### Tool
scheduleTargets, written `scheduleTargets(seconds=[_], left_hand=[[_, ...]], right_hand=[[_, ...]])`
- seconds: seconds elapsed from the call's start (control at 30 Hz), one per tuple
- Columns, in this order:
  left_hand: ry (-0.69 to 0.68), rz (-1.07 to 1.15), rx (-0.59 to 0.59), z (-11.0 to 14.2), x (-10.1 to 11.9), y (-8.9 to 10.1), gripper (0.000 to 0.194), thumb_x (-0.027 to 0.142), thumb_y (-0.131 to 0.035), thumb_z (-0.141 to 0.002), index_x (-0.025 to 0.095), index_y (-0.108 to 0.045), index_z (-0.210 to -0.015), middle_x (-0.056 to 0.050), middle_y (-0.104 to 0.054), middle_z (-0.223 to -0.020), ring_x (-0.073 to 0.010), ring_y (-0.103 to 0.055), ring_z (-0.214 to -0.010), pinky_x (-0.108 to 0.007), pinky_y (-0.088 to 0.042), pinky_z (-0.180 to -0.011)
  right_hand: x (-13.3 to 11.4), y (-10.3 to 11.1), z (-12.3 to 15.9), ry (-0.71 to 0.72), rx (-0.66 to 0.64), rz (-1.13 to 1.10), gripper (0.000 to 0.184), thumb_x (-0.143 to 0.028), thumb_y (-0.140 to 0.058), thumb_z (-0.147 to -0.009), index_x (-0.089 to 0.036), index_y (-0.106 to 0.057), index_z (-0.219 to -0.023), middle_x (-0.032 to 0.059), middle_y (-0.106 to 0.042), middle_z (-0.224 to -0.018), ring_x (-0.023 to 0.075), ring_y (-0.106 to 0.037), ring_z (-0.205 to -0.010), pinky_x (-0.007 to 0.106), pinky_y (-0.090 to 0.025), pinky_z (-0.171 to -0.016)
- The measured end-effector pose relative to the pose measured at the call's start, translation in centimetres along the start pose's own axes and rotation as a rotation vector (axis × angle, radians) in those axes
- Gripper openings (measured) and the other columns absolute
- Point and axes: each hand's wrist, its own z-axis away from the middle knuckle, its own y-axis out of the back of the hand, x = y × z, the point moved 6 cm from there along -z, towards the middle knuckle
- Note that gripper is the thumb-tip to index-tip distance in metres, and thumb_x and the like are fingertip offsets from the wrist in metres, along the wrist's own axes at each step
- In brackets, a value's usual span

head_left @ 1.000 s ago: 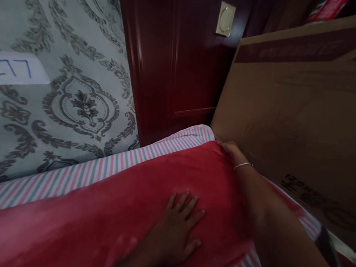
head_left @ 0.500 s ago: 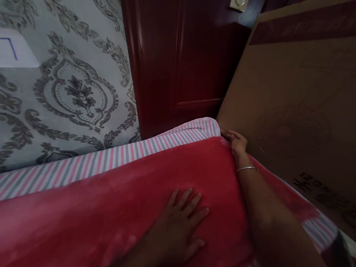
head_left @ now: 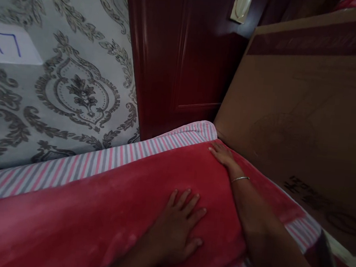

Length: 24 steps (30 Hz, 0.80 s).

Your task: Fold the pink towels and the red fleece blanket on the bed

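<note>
My left hand (head_left: 177, 225) lies flat on a plush red blanket (head_left: 96, 201), its fingers spread apart. At the blanket's far corner rests my right hand (head_left: 223, 154), palm down with the fingers stretched out; a thin silver bangle is on that wrist. Under the blanket, a sheet with pink, grey and white stripes (head_left: 116, 155) shows along the far edge and at the lower right. The striped corner is rounded, just beyond the right fingertips. Neither hand holds anything.
A large cardboard box (head_left: 295, 90) stands close against the bed's right side. Behind the corner is a dark red wooden door (head_left: 185, 58) with a gold plate. Patterned wallpaper (head_left: 84, 91) covers the left wall, with a white paper label (head_left: 13, 46) bearing blue writing.
My right hand has come off the outer side of the corner and back onto the top of the blanket, fingers now spread. My left hand stays in place. The view has tilted slightly.
</note>
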Motion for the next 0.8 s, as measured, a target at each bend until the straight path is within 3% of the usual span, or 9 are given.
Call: scheduleTargets(seconds=[0.07,0.17,0.33,0.47,0.57,0.7,0.8], left_hand=[[-0.016,-0.009,0.013,0.0,0.0,0.0,0.068,0.058,-0.048,-0.099,0.034,-0.033,-0.161,-0.006,-0.023,-0.172,-0.0359,-0.016,-0.159,-0.068,-0.014,-0.126],[-0.024,-0.024,0.024,-0.1,-0.2,-0.1,0.067,0.058,-0.047,-0.099,0.033,-0.036,-0.16,-0.007,-0.025,-0.171,-0.0368,-0.018,-0.158,-0.069,-0.014,-0.126],[-0.003,-0.062,0.015,-0.6,-0.4,-0.1,0.066,0.056,-0.05,-0.098,0.032,-0.04,-0.158,-0.008,-0.029,-0.17,-0.0379,-0.021,-0.157,-0.069,-0.015,-0.125],[-0.007,-0.098,0.007,-1.0,-0.1,0.1,0.064,0.054,-0.051,-0.098,0.03,-0.044,-0.156,-0.01,-0.03,-0.169,-0.0379,-0.022,-0.157,-0.069,-0.017,-0.124],[0.003,-0.119,0.016,-1.0,0.5,0.1,0.064,0.056,-0.049,-0.098,0.029,-0.044,-0.156,-0.009,-0.03,-0.169,-0.0361,-0.021,-0.157,-0.066,-0.015,-0.125],[0.007,-0.134,-0.009,-0.7,0.8,-0.2,0.067,0.061,-0.047,-0.098,0.028,-0.043,-0.156,-0.009,-0.032,-0.169,-0.034,-0.02,-0.158,-0.062,-0.015,-0.125],[0.002,-0.156,0.008,-0.4,1.0,-0.1,0.065,0.06,-0.045,-0.099,0.027,-0.044,-0.155,-0.01,-0.033,-0.168,-0.033,-0.021,-0.157,-0.061,-0.015,-0.125]], right_hand=[[-0.4,-0.1,0.4,-0.019,-0.028,0.041,0.063,-0.05,-0.034,-0.104,-0.022,-0.04,-0.159,0.0094,-0.036,-0.166,0.0296,-0.033,-0.153,0.054,-0.031,-0.122],[-0.9,0.7,2.0,-0.022,-0.037,0.051,0.062,-0.048,-0.033,-0.105,-0.023,-0.036,-0.162,0.0074,-0.034,-0.167,0.0267,-0.031,-0.154,0.048,-0.029,-0.124],[1.9,1.7,9.0,-0.091,0.002,0.122,0.058,-0.052,-0.028,-0.106,-0.036,-0.032,-0.162,0.0018,-0.029,-0.17,0.029,-0.025,-0.156,0.06,-0.027,-0.122],[5.2,1.7,14.1,-0.093,0.031,0.179,0.06,-0.043,-0.029,-0.105,-0.023,-0.036,-0.161,0.0078,-0.034,-0.167,0.025,-0.029,-0.155,0.049,-0.028,-0.124],[6.3,1.9,15.1,-0.087,0.06,0.175,0.06,-0.038,-0.028,-0.104,-0.016,-0.039,-0.159,0.01,-0.036,-0.166,0.0249,-0.03,-0.154,0.048,-0.028,-0.124],[5.4,2.0,14.4,-0.188,0.055,0.111,0.061,-0.039,-0.031,-0.101,-0.019,-0.043,-0.157,0.0146,-0.045,-0.16,0.0322,-0.038,-0.149,0.059,-0.035,-0.118],[1.6,1.8,15.5,-0.189,0.096,0.052,0.065,-0.047,-0.034,-0.099,-0.021,-0.043,-0.158,0.0173,-0.045,-0.159,0.036,-0.039,-0.147,0.062,-0.039,-0.113]])
